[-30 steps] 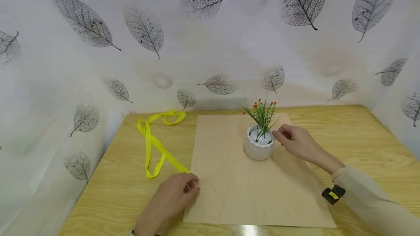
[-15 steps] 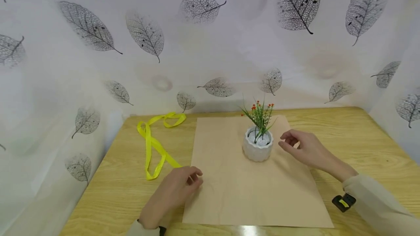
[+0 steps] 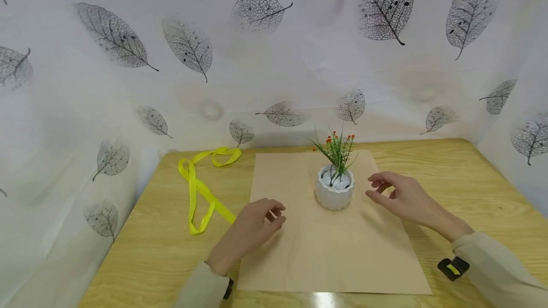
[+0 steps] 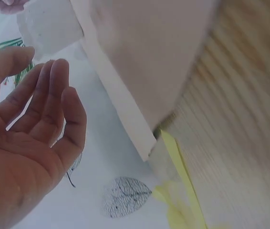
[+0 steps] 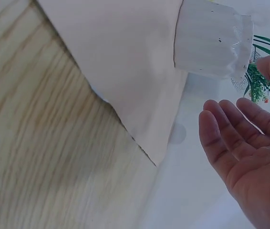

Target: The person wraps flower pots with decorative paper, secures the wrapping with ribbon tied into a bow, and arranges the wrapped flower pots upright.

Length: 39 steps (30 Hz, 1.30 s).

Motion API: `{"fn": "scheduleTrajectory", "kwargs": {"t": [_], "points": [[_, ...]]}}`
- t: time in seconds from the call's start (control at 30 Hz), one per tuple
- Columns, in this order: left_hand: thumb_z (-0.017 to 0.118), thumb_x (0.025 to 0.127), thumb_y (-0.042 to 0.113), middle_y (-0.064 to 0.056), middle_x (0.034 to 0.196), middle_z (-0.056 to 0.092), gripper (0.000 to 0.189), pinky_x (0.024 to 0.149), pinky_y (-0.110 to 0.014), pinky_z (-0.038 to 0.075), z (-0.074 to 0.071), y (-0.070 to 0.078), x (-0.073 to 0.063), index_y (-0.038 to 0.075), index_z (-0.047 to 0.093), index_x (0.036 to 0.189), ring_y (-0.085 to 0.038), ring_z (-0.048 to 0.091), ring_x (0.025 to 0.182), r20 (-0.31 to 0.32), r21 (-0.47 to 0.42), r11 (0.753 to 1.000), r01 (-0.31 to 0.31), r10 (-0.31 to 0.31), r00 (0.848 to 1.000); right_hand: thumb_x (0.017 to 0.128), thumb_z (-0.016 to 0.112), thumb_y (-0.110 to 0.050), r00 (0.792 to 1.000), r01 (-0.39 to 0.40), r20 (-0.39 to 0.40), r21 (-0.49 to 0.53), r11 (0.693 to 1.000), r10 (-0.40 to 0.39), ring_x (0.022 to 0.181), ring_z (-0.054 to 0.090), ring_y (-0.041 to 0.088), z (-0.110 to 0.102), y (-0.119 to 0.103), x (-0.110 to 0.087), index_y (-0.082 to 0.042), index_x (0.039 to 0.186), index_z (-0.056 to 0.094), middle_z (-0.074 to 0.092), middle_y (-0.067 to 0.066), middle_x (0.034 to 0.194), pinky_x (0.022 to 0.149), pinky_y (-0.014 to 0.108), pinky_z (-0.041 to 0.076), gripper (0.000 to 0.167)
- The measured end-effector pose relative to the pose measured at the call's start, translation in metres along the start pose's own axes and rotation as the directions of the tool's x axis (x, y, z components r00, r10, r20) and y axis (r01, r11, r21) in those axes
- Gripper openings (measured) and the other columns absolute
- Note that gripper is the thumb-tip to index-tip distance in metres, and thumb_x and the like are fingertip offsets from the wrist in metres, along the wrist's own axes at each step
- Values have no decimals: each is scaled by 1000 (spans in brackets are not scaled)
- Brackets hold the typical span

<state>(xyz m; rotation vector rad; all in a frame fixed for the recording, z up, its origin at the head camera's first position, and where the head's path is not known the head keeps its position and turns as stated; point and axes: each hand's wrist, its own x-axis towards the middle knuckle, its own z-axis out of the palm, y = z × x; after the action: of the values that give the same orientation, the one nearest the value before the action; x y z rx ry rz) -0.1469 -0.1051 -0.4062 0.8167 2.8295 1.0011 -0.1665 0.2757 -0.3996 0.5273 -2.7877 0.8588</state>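
Observation:
A white scalloped flowerpot [image 3: 334,195] stands upright on a sheet of brown paper [image 3: 325,260], holding green artificial grass with small red flowers [image 3: 337,151]. My right hand [image 3: 400,196] hovers just right of the pot, fingers loosely bent and apart from it. Over the paper's left part is my left hand [image 3: 252,227], its fingers relaxed and pointing toward the pot. Both palms show nothing held, as the left hand [image 4: 35,124] and the right hand [image 5: 249,138] appear in the wrist views. In the right wrist view the pot [image 5: 213,40] lies beyond the fingertips.
A yellow ribbon [image 3: 194,189] lies looped on the wooden table [image 3: 158,251], left of the paper, one end running toward my left hand. A white curtain printed with leaves [image 3: 299,51] hangs behind and beside the table.
My right hand has moved away from the pot's rim to the right. My left hand has shifted from beside the ribbon's end rightward over the paper. The pot stays in place.

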Motion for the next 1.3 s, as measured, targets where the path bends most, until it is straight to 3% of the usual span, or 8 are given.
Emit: {"fn": "scheduleTrajectory", "kwargs": {"t": [0.17,0.3,0.43,0.67,0.87,0.97,1.13,1.3], "points": [[67,100,24,2,106,72,24,80,-24,56,6,3,15,11,71,119,-8,67,89,23,9,1000,21,-22,1000,93,76,-28,1000,2,25,32,999,-3,101,69,27,8,-4,9,1,131,62,72,17,120,71,27,57,50],[69,98,21,0,106,73,22,79,-23,55,10,4,22,9,71,117,-9,67,88,36,7,1000,13,-13,999,90,79,-30,999,24,20,59,998,-25,109,66,31,18,-5,19,2,137,58,67,19,129,77,34,58,60],[70,97,18,-2,105,73,19,76,-21,55,13,5,26,9,72,113,-10,67,87,42,13,1000,-3,2,999,88,80,-36,998,44,30,89,995,-47,114,64,32,29,-8,32,0,140,56,66,16,130,81,37,57,67],[71,97,18,0,103,73,17,75,-19,54,15,8,27,10,73,111,-7,66,86,70,-3,1000,5,-5,998,84,82,-48,997,29,63,44,999,-32,89,62,20,37,-16,48,-3,135,59,65,11,117,74,35,54,72],[70,97,20,4,101,72,16,74,-18,53,20,9,24,12,74,111,-3,63,85,109,-18,998,55,-53,993,76,85,-56,996,-10,86,19,1000,9,111,64,34,40,-18,49,-1,134,60,63,16,126,92,56,55,84],[71,97,20,4,101,72,17,74,-18,53,22,10,23,12,74,111,-2,62,85,122,-23,998,55,-52,991,74,86,-56,996,-5,90,-8,1000,6,107,64,32,39,-18,49,1,133,61,62,17,124,88,50,56,85],[71,97,19,3,101,72,16,75,-18,54,21,10,25,12,74,110,-1,63,84,105,-9,999,40,-39,994,73,87,-51,996,50,81,-31,998,-48,88,56,20,36,-21,56,0,117,67,59,12,108,72,32,48,71],[71,97,22,4,102,72,17,75,-17,54,19,10,29,13,74,112,-1,64,85,97,3,999,40,-40,994,72,88,-47,992,99,76,-23,995,-97,88,55,19,34,-21,62,-4,110,70,58,10,108,74,33,48,60]]}}
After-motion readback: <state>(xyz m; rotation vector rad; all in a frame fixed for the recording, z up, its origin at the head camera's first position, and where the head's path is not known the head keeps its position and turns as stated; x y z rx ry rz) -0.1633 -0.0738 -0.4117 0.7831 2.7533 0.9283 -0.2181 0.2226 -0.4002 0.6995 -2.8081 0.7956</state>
